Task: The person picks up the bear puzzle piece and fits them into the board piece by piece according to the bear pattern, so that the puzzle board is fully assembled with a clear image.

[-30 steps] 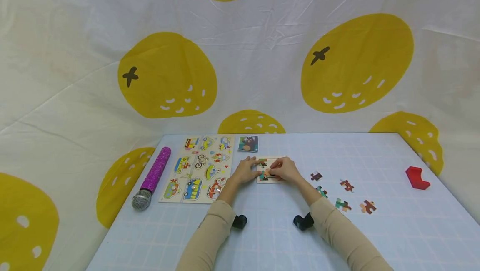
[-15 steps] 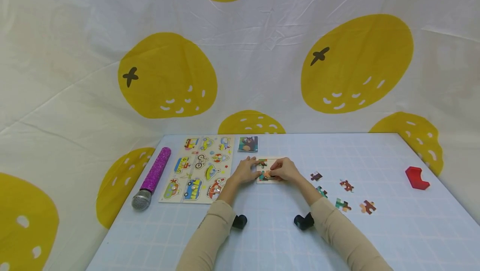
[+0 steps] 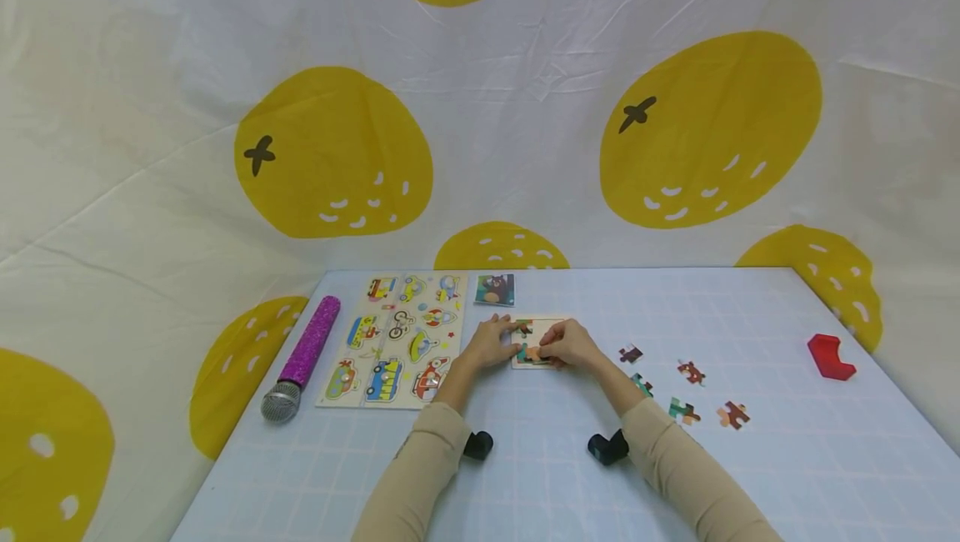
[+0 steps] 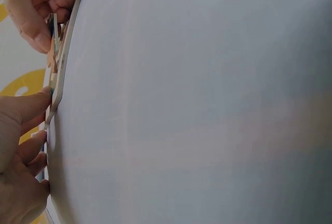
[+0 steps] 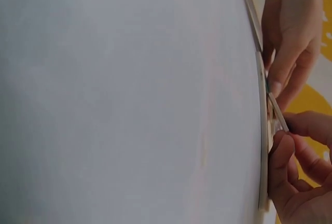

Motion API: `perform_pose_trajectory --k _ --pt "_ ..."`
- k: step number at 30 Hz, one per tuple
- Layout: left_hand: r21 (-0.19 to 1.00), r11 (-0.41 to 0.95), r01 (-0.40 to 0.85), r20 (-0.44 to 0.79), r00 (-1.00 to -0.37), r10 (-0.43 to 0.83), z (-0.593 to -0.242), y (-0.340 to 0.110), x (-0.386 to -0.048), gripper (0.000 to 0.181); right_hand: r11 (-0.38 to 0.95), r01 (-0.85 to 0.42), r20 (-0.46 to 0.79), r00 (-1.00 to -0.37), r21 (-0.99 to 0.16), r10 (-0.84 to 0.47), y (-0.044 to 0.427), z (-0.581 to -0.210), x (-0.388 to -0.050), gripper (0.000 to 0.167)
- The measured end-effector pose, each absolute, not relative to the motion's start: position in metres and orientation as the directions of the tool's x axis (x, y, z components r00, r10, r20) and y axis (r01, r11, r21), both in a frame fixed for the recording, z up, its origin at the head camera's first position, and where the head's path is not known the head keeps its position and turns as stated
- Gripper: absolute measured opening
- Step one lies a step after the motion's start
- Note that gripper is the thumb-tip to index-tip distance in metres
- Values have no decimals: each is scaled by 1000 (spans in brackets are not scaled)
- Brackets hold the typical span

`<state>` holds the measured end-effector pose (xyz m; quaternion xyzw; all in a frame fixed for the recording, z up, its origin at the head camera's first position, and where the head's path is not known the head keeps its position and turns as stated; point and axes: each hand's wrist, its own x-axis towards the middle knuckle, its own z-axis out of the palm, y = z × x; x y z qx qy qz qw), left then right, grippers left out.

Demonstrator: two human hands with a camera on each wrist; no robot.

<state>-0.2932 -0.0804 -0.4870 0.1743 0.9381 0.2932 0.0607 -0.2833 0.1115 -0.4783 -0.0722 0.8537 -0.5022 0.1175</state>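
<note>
A small pale puzzle tray (image 3: 542,323) lies flat between the two hands, with several pieces in its left part. My left hand (image 3: 487,344) rests at the tray's left side; its thumb presses down on the near left corner while the other fingers touch the edge and the table. Between thumb and fingertips my right hand (image 3: 572,343) pinches a jigsaw piece (image 5: 278,111). That piece is tilted, its lower edge down by the pieces in the tray and its other edge raised. The right fingers cover part of the tray.
Several loose jigsaw pieces (image 3: 691,373) lie right of the tray. Behind it is a bear picture card (image 3: 495,289). A vehicle peg puzzle board (image 3: 367,400) and a purple glitter microphone (image 3: 309,350) lie on the left. Far right sits a red block (image 3: 831,357).
My right hand has shifted very slightly over the tray with the jigsaw piece still pinched. The left hand stays in place. The head view has moved a little.
</note>
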Motion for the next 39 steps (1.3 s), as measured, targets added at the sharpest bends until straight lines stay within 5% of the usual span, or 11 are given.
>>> perform_pose_trajectory --k 14,20,24,31,39 --pt "488 804 340 45 -930 365 -490 -75 -290 45 497 -8 -119 -968 -868 -222 111 -481 -281 8" --pt "397 825 403 230 -913 336 -491 -65 -282 24 494 -27 -90 -973 -869 -211 109 -483 -278 8" --pt "370 816 445 249 -893 374 -493 -66 -278 15 495 -21 -92 -975 -868 -202 108 -483 -278 8" --pt "498 753 430 151 -898 413 -493 -74 -271 28 507 -17 -94 -977 -862 -193 108 -481 -278 8" --pt "619 662 423 225 -903 367 -501 -76 -275 26 499 -8 -84 -983 -867 -162 107 -480 -277 8"
